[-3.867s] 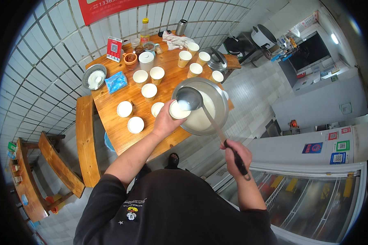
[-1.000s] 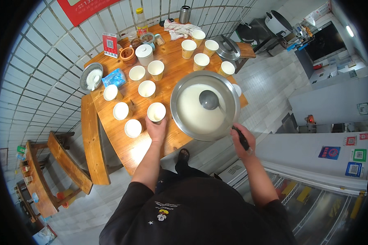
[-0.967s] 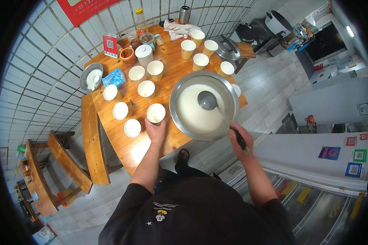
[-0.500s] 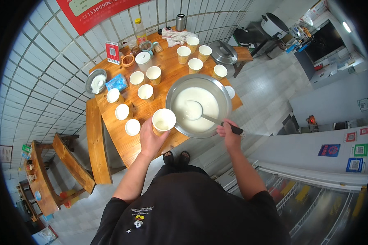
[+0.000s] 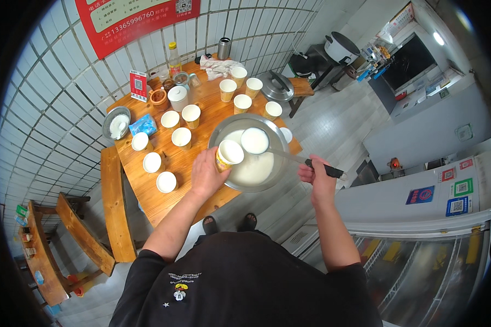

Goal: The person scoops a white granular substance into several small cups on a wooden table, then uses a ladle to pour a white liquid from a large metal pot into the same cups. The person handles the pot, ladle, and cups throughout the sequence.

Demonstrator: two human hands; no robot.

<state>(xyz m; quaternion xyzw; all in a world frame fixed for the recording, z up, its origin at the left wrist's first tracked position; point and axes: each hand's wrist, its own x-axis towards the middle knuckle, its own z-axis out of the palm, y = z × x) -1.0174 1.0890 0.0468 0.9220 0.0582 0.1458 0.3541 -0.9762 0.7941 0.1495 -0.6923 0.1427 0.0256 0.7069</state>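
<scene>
My left hand (image 5: 204,173) is closed around a paper cup (image 5: 231,152), tilted a little over the left side of a large steel bowl (image 5: 217,132). White liquid (image 5: 253,173) fills the lower part of this bowl. My right hand (image 5: 319,180) grips the black handle of a ladle (image 5: 255,141). Its scoop is full of the white liquid and hangs above the bowl, right beside the cup's rim. How much the held cup contains is hard to see. Several more paper cups (image 5: 181,138) stand to the left on the wooden table, and others (image 5: 242,103) stand behind the bowl.
On the wooden table (image 5: 147,199) are a white lidded jar (image 5: 177,98), a blue packet (image 5: 143,125), a smaller bowl (image 5: 110,126) with white contents, and a bottle (image 5: 174,59). A steel lid (image 5: 277,86) lies at the back right. A bench (image 5: 114,201) runs along the left.
The ladle has risen out of the white liquid, now full, and my right hand has pulled outward. My left hand has brought the cup over the bowl, against the scoop. The view has shifted slightly.
</scene>
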